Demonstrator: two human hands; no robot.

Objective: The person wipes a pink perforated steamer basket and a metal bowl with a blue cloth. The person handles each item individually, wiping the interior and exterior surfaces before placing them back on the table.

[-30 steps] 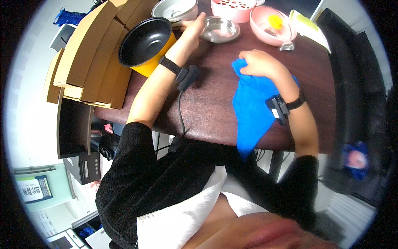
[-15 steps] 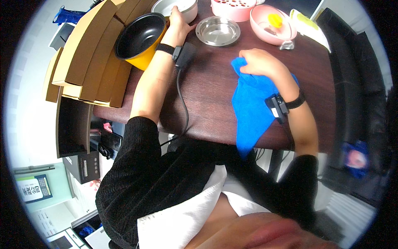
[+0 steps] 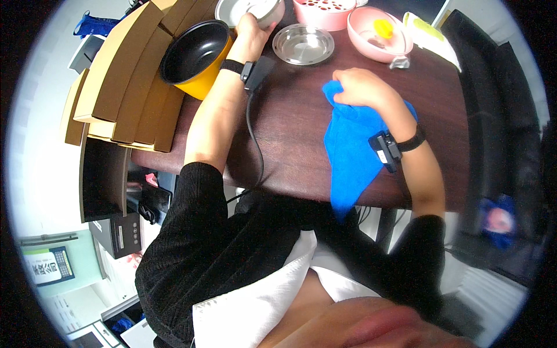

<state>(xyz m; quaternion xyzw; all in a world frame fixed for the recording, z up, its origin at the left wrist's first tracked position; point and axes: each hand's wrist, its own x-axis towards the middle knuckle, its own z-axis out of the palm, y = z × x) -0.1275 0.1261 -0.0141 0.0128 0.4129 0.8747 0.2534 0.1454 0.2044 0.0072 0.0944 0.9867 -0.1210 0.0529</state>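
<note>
At the far side of the table, my left hand (image 3: 253,36) grips the near rim of a white bowl (image 3: 268,13). Its thumb lies against the bowl's outer wall, and some fingertips are hidden. My right hand (image 3: 364,87) is closed on a blue cloth (image 3: 351,153), which spreads under the wrist and hangs over the table's front edge. Between the hands, farther back, sits a shiny steel dish (image 3: 303,44). Just left of my left wrist stands a yellow pot (image 3: 203,84) with a black inside.
A pink bowl (image 3: 371,49) holding a yellow item (image 3: 383,28) stands at the back right, beside a pink perforated container (image 3: 325,17). Cardboard boxes (image 3: 119,75) line the left side. A black cable (image 3: 255,151) trails from my left wrist across the dark table (image 3: 290,133).
The white bowl has shifted slightly right and tipped a little in my left hand. My right hand and the blue cloth have hardly moved.
</note>
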